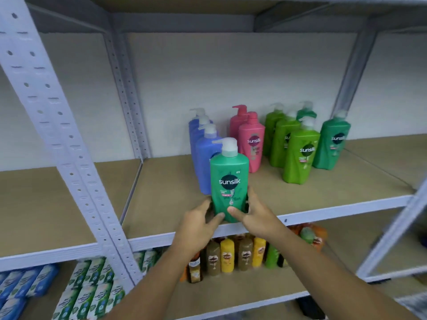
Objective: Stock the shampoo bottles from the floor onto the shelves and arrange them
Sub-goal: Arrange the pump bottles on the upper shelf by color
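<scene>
Stock on the shelf [300,199] already includes blue, pink and green bottles [301,155] in rows. The left hand [198,224] and right hand [254,215] grip a teal bottle [228,179] upright at the front edge, pending alignment.

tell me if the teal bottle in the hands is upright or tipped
Upright: the teal bottle has its pump straight above the body and its label level. Left hand and right hand grip its lower sides.
</scene>
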{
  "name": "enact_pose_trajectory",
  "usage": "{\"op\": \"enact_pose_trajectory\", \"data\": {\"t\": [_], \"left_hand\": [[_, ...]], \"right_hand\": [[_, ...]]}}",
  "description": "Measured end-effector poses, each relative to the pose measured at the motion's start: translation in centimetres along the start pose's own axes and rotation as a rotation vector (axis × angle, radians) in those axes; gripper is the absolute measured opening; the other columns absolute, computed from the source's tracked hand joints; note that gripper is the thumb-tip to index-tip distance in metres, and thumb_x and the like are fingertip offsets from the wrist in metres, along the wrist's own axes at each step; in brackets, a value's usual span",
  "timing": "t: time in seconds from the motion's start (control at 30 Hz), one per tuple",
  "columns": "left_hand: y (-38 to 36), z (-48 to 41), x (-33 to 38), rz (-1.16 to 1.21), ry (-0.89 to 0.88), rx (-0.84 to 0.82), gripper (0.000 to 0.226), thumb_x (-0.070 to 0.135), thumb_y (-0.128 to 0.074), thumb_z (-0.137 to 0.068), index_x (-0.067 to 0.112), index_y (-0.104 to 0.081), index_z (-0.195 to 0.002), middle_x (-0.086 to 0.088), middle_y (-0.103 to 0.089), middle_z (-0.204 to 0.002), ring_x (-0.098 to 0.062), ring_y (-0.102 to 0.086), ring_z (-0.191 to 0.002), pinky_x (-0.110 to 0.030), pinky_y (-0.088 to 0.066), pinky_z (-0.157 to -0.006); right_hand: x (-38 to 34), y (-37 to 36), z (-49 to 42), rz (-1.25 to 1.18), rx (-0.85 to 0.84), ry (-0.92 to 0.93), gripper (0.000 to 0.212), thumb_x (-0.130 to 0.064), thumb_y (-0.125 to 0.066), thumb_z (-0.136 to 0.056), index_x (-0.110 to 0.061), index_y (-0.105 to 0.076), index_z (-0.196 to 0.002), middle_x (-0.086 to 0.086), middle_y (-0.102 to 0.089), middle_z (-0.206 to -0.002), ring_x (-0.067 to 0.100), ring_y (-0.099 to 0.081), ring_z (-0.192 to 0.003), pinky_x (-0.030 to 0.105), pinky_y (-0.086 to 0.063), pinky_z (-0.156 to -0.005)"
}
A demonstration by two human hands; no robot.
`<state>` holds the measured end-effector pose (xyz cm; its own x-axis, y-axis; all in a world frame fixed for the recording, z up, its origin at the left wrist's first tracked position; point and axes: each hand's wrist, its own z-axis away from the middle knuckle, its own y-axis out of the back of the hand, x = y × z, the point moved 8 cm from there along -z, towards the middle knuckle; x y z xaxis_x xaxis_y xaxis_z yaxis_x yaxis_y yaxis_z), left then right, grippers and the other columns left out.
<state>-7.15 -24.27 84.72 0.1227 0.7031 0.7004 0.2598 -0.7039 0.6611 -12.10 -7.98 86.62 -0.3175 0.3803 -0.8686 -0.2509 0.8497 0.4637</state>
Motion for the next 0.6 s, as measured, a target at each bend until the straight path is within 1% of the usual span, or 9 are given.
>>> {"op": "enact_pose_trajectory", "data": {"t": [0.03,0.1,0.2,0.27,0.33,0.4,0.47,0.53,0.6], "left_hand": [[-1.0,-0.5,0.8,0.026,-0.012,-0.017,0.045,0.052,-0.063,-0.089,0.036,-0.054,-0.130,0.012,-0.072,-0.118,-0.008,-0.067,-0.106,-0.037,-0.056,-0.091],[-2.9,-1.6,2.5,0.062,-0.034,-0.042,0.045,0.050,-0.067,-0.087,0.036,-0.055,-0.129,0.012,-0.072,-0.117,-0.007,-0.067,-0.105,-0.037,-0.056,-0.091],[-6.0,-3.6,4.9,0.091,-0.076,-0.088,0.054,0.058,-0.064,-0.080,0.040,-0.052,-0.130,0.012,-0.073,-0.113,-0.007,-0.068,-0.102,-0.039,-0.057,-0.088],[-8.0,-4.8,6.4,0.076,-0.101,-0.121,0.056,0.062,-0.062,-0.078,0.040,-0.053,-0.129,0.012,-0.073,-0.112,-0.009,-0.068,-0.101,-0.040,-0.057,-0.086],[-9.7,-5.9,7.9,0.074,-0.120,-0.144,0.053,0.058,-0.067,-0.080,0.037,-0.056,-0.128,0.011,-0.074,-0.111,-0.011,-0.069,-0.100,-0.040,-0.057,-0.085],[-11.3,-6.9,9.3,0.078,-0.146,-0.160,0.047,0.049,-0.073,-0.083,0.035,-0.061,-0.126,0.010,-0.075,-0.109,-0.011,-0.069,-0.099,-0.038,-0.057,-0.086],[-13.0,-8.0,10.8,0.058,-0.180,-0.170,0.047,0.050,-0.073,-0.083,0.035,-0.063,-0.127,0.010,-0.075,-0.109,-0.010,-0.068,-0.098,-0.035,-0.056,-0.085],[-14.9,-8.9,12.3,0.045,-0.208,-0.190,0.049,0.054,-0.070,-0.083,0.036,-0.063,-0.128,0.011,-0.074,-0.111,-0.008,-0.068,-0.098,-0.034,-0.056,-0.085],[-16.8,-9.8,13.8,0.032,-0.246,-0.203,0.049,0.054,-0.066,-0.085,0.034,-0.063,-0.130,0.010,-0.074,-0.115,-0.009,-0.067,-0.102,-0.033,-0.055,-0.087]], "right_hand": [[0.6,1.2,0.3,0.001,0.017,-0.007,0.058,-0.026,-0.073,-0.089,-0.045,-0.036,-0.129,-0.021,-0.060,-0.122,-0.006,-0.057,-0.111,0.022,-0.045,-0.096],[1.6,3.4,0.8,-0.013,0.043,-0.034,0.057,-0.026,-0.071,-0.091,-0.043,-0.036,-0.132,-0.020,-0.060,-0.124,-0.012,-0.055,-0.110,0.027,-0.046,-0.101],[2.7,6.9,1.7,-0.039,0.092,-0.064,0.057,-0.022,-0.068,-0.094,-0.036,-0.034,-0.138,-0.024,-0.056,-0.122,-0.022,-0.051,-0.104,0.010,-0.043,-0.095],[3.7,9.0,2.1,-0.049,0.136,-0.081,0.057,-0.020,-0.067,-0.095,-0.033,-0.035,-0.140,-0.023,-0.056,-0.123,-0.013,-0.054,-0.107,0.000,-0.039,-0.087],[4.8,11.2,2.6,-0.045,0.188,-0.096,0.054,-0.019,-0.068,-0.094,-0.032,-0.039,-0.138,-0.023,-0.058,-0.120,-0.012,-0.056,-0.108,-0.003,-0.039,-0.079],[5.9,13.2,2.8,-0.047,0.230,-0.098,0.053,-0.018,-0.069,-0.093,-0.034,-0.040,-0.135,-0.026,-0.058,-0.118,-0.018,-0.054,-0.107,-0.001,-0.040,-0.080],[7.1,15.3,2.9,-0.049,0.258,-0.090,0.055,-0.016,-0.070,-0.092,-0.036,-0.040,-0.133,-0.025,-0.059,-0.121,-0.015,-0.055,-0.111,0.006,-0.042,-0.088],[8.3,17.5,2.8,-0.061,0.267,-0.082,0.056,-0.014,-0.070,-0.092,-0.037,-0.040,-0.132,-0.021,-0.061,-0.124,-0.011,-0.056,-0.114,0.017,-0.045,-0.097],[9.9,19.7,2.4,-0.101,0.265,-0.081,0.058,-0.011,-0.069,-0.092,-0.034,-0.040,-0.136,-0.019,-0.061,-0.127,-0.006,-0.057,-0.118,0.022,-0.046,-0.101]]}}
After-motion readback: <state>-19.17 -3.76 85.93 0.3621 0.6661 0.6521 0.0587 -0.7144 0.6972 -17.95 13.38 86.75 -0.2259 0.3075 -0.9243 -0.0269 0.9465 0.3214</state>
